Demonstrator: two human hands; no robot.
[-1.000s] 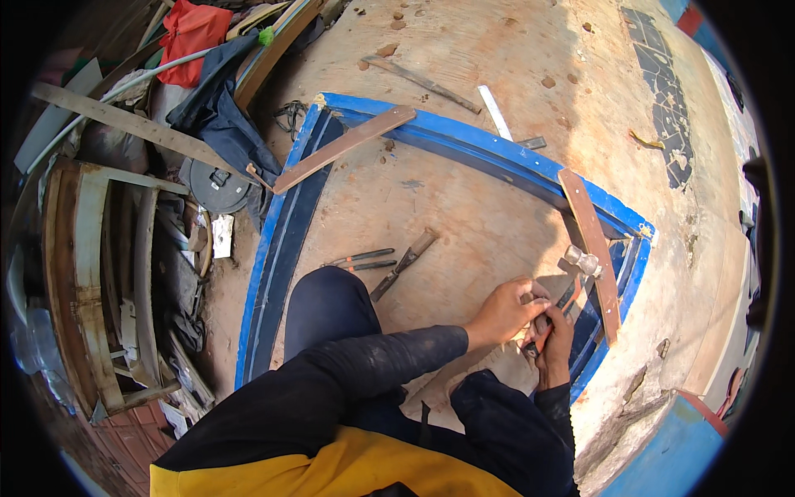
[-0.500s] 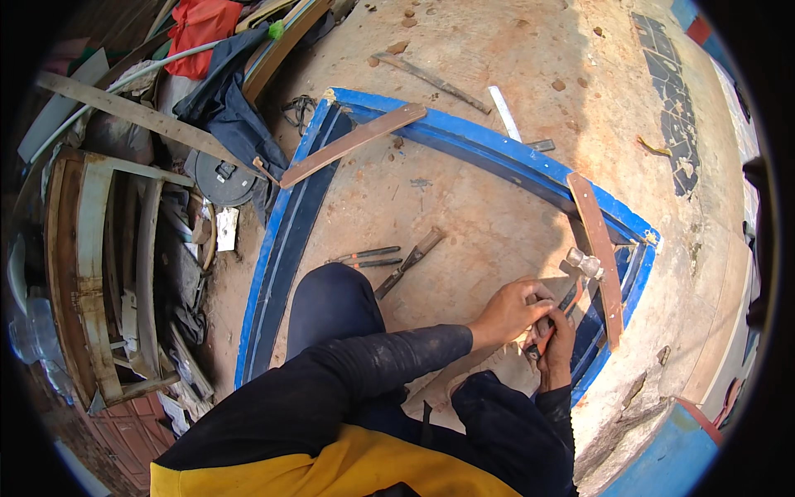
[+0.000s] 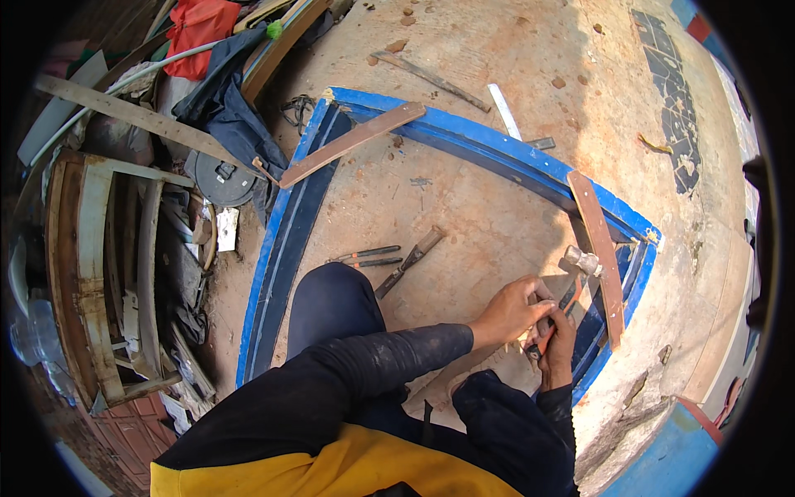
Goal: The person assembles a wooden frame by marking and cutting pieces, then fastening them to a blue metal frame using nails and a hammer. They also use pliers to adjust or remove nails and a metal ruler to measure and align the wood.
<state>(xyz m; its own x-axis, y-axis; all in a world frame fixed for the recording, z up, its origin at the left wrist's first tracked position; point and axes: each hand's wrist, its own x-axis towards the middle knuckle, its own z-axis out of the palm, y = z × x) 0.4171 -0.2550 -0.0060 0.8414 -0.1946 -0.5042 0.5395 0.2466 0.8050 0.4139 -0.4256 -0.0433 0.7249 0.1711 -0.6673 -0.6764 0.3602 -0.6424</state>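
Note:
My right hand (image 3: 561,346) is wrapped round the red and black handle of a hammer (image 3: 583,262), whose metal head points away from me beside a brown wood strip (image 3: 598,248). My left hand (image 3: 512,311) meets the right at the fingertips, its fingers pinched together. Whatever they hold, if anything, is too small to make out. Both hands are above the right-hand inside corner of a blue wooden frame (image 3: 497,153) on the ground. A second brown strip (image 3: 352,145) lies across the frame's far left corner.
Pliers (image 3: 364,255) and a chisel-like tool with a wooden handle (image 3: 410,261) lie inside the frame near my knee. Beyond it are a wooden stick (image 3: 431,79) and a white strip (image 3: 503,112). An old wooden frame (image 3: 99,265) and piled scrap stand at left.

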